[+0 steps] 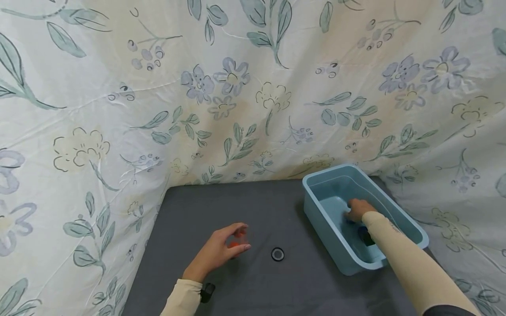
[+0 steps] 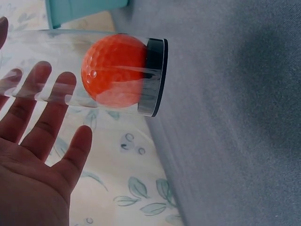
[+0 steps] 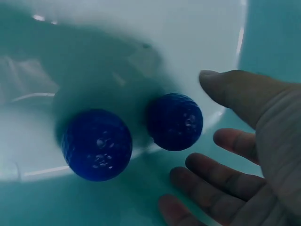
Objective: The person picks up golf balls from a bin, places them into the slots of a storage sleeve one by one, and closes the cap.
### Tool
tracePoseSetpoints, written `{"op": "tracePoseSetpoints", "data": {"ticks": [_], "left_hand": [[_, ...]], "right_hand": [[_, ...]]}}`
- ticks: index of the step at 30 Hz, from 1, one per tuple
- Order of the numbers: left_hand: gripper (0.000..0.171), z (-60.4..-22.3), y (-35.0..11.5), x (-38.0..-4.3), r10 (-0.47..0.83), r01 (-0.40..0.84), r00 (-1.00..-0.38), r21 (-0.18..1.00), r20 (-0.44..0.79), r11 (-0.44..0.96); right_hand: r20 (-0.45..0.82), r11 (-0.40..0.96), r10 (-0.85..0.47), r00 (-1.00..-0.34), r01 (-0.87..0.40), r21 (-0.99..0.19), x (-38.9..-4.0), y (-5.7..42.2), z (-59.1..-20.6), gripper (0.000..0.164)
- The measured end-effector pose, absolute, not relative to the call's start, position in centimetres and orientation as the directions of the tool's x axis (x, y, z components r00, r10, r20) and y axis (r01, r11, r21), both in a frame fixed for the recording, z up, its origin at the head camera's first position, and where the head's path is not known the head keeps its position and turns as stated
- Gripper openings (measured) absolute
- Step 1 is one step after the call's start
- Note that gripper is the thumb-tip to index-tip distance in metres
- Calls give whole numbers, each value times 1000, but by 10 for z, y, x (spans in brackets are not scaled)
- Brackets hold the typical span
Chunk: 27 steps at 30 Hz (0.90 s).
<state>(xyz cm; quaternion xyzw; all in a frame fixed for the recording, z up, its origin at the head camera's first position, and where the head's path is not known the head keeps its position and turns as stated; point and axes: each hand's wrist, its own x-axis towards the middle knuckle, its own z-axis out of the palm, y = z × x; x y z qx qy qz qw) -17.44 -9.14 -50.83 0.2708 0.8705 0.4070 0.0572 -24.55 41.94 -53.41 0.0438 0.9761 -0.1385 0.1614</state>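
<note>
My left hand [image 1: 216, 251] holds a clear plastic tube [image 2: 61, 44] above the table, with thumb and fingers around it. An orange golf ball [image 2: 113, 70] sits inside at the tube's black-capped end. My right hand [image 1: 360, 209] reaches down into a light blue plastic bin [image 1: 322, 219]. In the right wrist view its fingers are spread, holding nothing. Just off the fingertips is one dark blue golf ball [image 3: 175, 122]; a second blue golf ball [image 3: 97, 145] lies farther from the hand. Both rest on the bin's floor.
A round black cap [image 1: 278, 254] with a grey centre lies on the dark grey table [image 1: 237, 202], between the left hand and the bin. Floral cloth [image 1: 237, 109] hangs behind the table and along both sides. The bin stands at the table's right.
</note>
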Motion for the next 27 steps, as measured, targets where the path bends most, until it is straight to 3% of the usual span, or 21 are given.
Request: {"op": "tracePoseSetpoints", "data": {"ticks": [6,10,21,27], "left_hand": [[50,-508,-93,-174,521,427,-845,741,122,518],[51,-508,-94,-174,521,430,-845,738,126,519],[51,-509,-96,-173,505,418,-854,746,128,518],[50,-508,-99,-172,495,409,-860,744,121,529]], "right_hand": [[-315,994,-23,-949,13,-112,-240,416,-538,21],[-294,999,-23,-956,-7,-54,-239,415,-544,12],[-324,998,-56,-944,-50,-25,-243,414,-537,9],[-320,987,-39,-947,14,-160,-249,418,-529,19]]}}
